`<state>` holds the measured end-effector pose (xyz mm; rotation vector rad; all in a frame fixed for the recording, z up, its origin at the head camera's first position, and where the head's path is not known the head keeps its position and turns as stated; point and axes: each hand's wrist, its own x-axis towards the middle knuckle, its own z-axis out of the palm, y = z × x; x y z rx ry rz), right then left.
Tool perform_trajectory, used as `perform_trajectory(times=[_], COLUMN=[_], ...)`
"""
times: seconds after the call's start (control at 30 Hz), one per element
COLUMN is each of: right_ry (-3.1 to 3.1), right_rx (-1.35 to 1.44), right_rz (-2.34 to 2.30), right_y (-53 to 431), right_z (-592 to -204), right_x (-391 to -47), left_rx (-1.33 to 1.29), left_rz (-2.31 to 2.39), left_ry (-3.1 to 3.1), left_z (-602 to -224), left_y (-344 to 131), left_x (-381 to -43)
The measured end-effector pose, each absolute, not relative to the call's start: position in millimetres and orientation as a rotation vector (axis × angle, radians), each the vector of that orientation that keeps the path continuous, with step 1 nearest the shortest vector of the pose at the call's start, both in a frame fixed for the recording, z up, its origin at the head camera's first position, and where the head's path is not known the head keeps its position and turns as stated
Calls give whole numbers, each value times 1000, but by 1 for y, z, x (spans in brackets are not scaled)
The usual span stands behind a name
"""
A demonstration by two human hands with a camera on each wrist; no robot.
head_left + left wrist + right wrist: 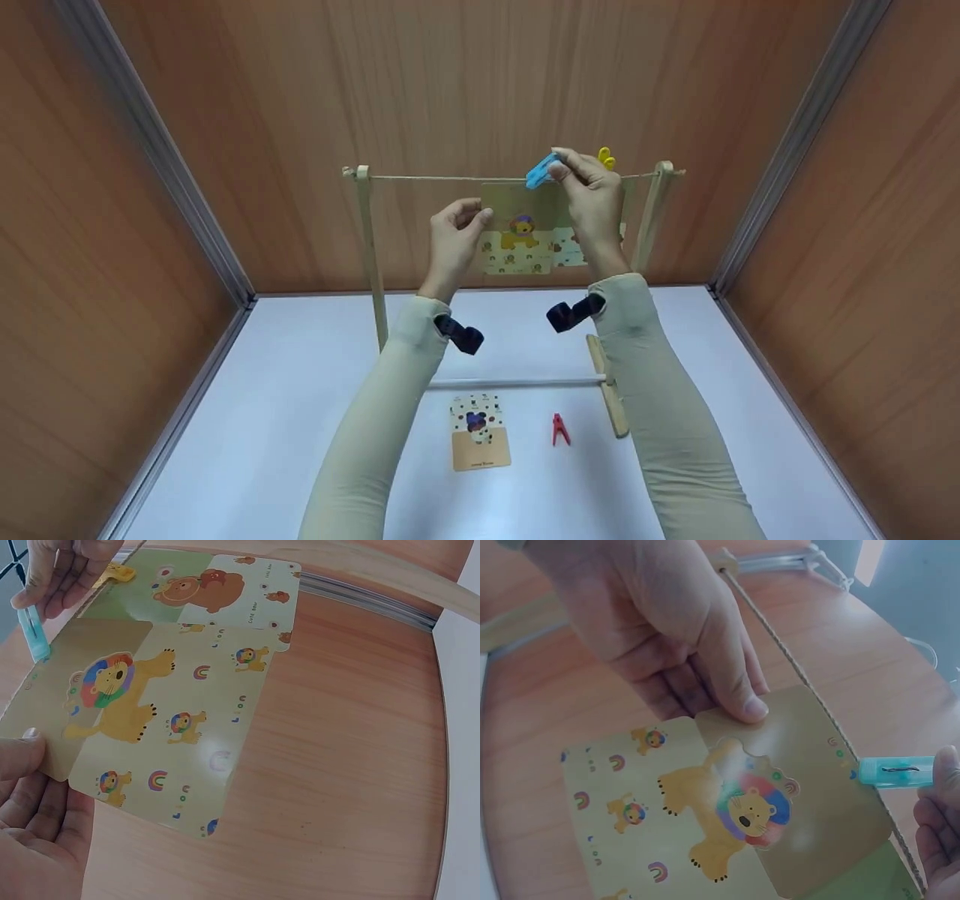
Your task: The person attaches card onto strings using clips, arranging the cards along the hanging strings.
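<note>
A lion card (517, 251) hangs upright with its top edge at the string (450, 178). My left hand (456, 240) pinches its left edge between thumb and fingers. In the right hand (596, 199) is a blue clothespin (540, 171), pinched by its rear end; its front end meets the card's top edge at the string, as the right wrist view shows. Beside the lion card hangs a bear card (225, 592), partly covered by it, with a yellow clothespin (606, 157) at the string above.
A wooden frame, its left post (367, 247) and right post (652, 217) upright, carries the string. On the white table (300, 435) lie another card (480, 442) and a red clothespin (560, 430). A white rod (517, 382) joins the frame low down. Wood-grain walls (450, 75) enclose the space.
</note>
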<state>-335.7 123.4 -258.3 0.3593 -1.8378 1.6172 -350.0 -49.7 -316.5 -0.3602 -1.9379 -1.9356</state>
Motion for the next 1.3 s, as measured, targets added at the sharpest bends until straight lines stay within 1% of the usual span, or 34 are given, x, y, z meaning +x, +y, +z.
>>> perform_trajectory(times=[0.43, 0.87, 1.3], right_ry=[-1933, -2038, -2195], right_rx=[328, 423, 426], right_rz=[1517, 1444, 1363], right_y=[121, 120, 119], right_z=[-261, -259, -258], right_x=[-337, -335, -336], left_rx=[-367, -333, -337], left_rz=[-1940, -1940, -1974], left_ry=[-1942, -1948, -1932], left_z=[-317, -320, -323], left_y=[-48, -48, -48], left_x=[-349, -349, -348])
